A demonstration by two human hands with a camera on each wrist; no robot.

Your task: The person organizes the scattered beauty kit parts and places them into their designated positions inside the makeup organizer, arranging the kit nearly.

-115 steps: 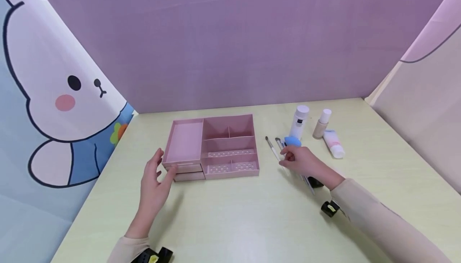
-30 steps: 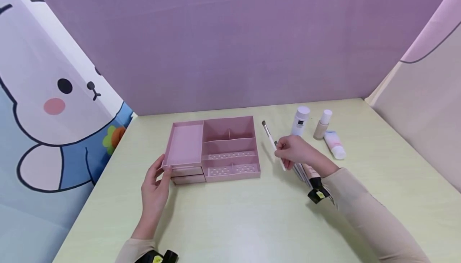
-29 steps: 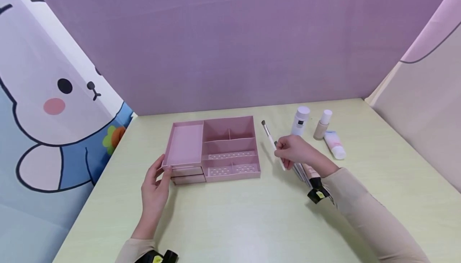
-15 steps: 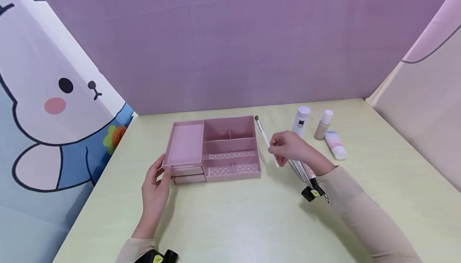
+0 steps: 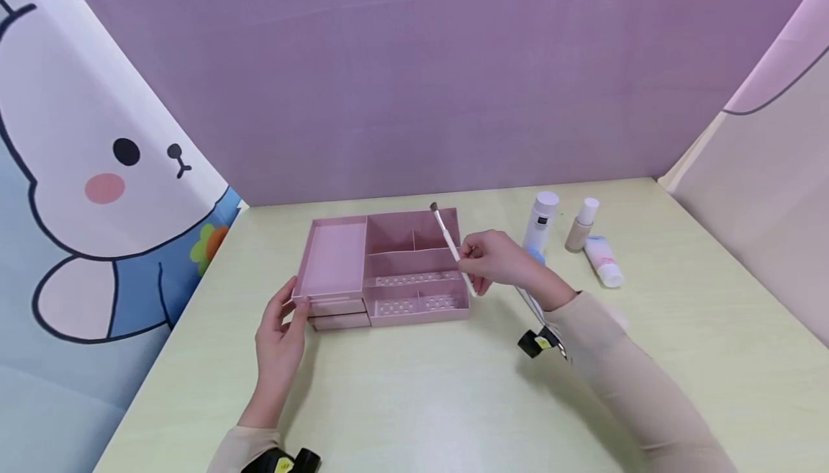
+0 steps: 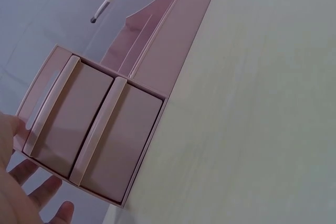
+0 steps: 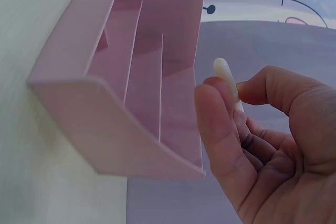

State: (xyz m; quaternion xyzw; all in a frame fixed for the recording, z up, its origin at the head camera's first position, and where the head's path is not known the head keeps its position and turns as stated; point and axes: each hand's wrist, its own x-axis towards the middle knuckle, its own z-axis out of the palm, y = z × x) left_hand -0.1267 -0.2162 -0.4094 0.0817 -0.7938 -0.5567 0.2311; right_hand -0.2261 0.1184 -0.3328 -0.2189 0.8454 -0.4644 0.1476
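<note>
My right hand [image 5: 492,263] pinches a makeup brush [image 5: 448,239] by its white handle, its dark bristle tip pointing up and away. The brush is raised over the right side of a pink desk organizer [image 5: 333,257]. In the right wrist view, the rounded handle end [image 7: 224,72] sticks out between thumb and fingertips, beside the organizer's open compartments. My left hand [image 5: 281,347] rests at the organizer's front left corner, thumb on the front and fingers spread along the side. Two closed drawers [image 6: 94,124] face the left wrist camera.
Right of the organizer stand a white bottle [image 5: 539,224] and a foundation bottle [image 5: 579,227], with a white-pink tube [image 5: 604,262] lying close by. More brushes [image 5: 532,306] lie beneath my right forearm, and a blue sponge [image 5: 536,254] is partly hidden.
My right hand has taken up the brush from the table and carried it left, over the organizer's right side. My left hand has come onto the corner and stayed there.
</note>
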